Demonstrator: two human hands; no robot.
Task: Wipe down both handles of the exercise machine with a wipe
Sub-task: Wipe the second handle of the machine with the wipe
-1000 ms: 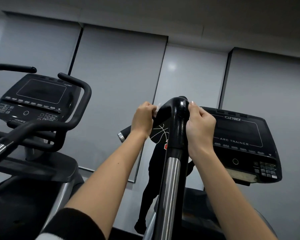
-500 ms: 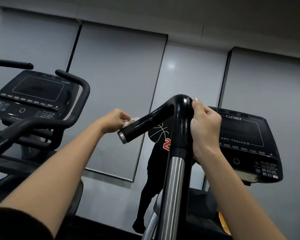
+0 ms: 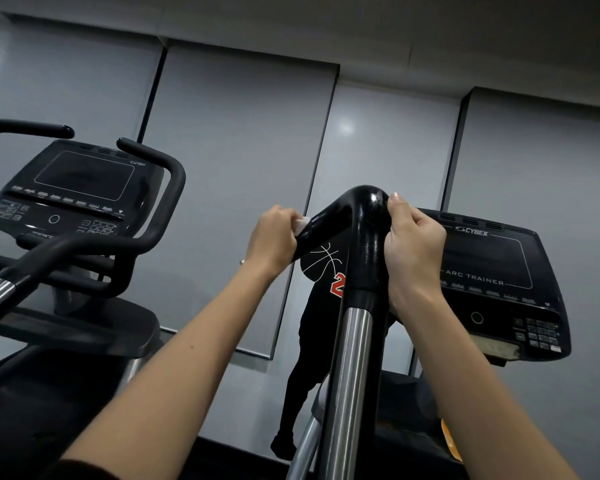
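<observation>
Head-cam view of a dim gym w/ grey wall panels. Far left: a 2nd black exercise machine w/ dark console screen [image 3: 73, 188], untouched. Centre-left: left hand [image 3: 274, 240], grip curled round the side branch of a glossy black bent tubular handle [image 3: 368, 216], pinching a small white crumpled wipe [image 3: 300, 224] against the tube. Only a sliver of wipe shows btwn fingers & handle. Below the bend the handle joins a brushed chrome upright post [image 3: 347, 375]. Just right of the bend: right hand [image 3: 413, 251], grip wrapped on the handle's upright part, one fingertip up by the curve, prob. steadying it. Far right: black Cybex Arc Trainer console [image 3: 499, 271]. The machine's other handle isn't in view. Judgement: the wipe is light, soft & prob. damp, so it'll bunch or slip; best wrapped fully round the tube under the palm. The handle looks stiff & slick; hold it at the upright section.
</observation>
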